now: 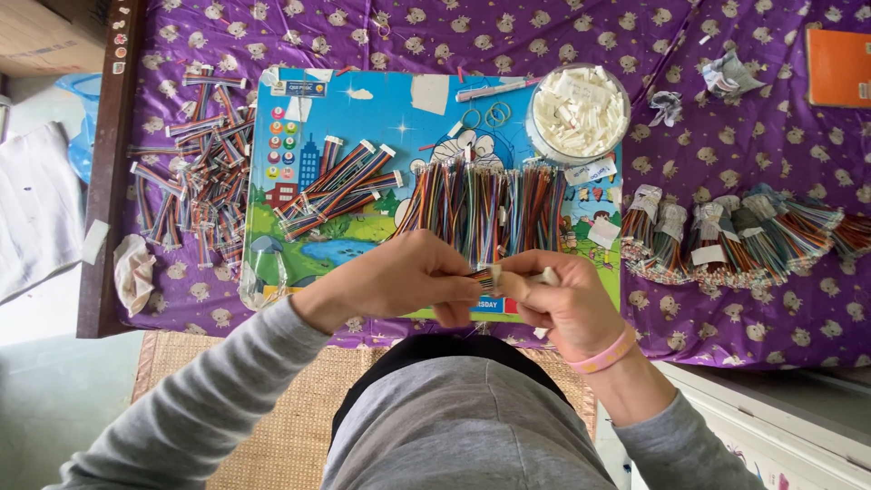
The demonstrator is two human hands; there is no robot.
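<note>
Purple patterned cloth [771, 118] covers the tabletop, with a cartoon-printed blue board [399, 118] laid at its near edge, middle. Item one: my left hand [399, 277], closed, fingertips pinching a short multicoloured ribbon cable [486, 278] just over the board's near edge. Item two: my right hand [558, 304], also closed on the same cable end, a small white piece at its fingertips; a pink wristband [603, 354] sits on that wrist. Item three: a row of loose coloured cables [485, 204] fanned across the board just beyond both hands. Item four: a few finished cables with white connectors [340, 186] on the board's left half. Item five: a round clear tub of white connectors [579, 111] at the board's far right corner. Item six: a heap of finished cables [195, 163] towards the tabletop's left edge. Item seven: taped bundles of cable [735, 236] along the right side. Item eight: an orange book [838, 65] at the far right corner.
</note>
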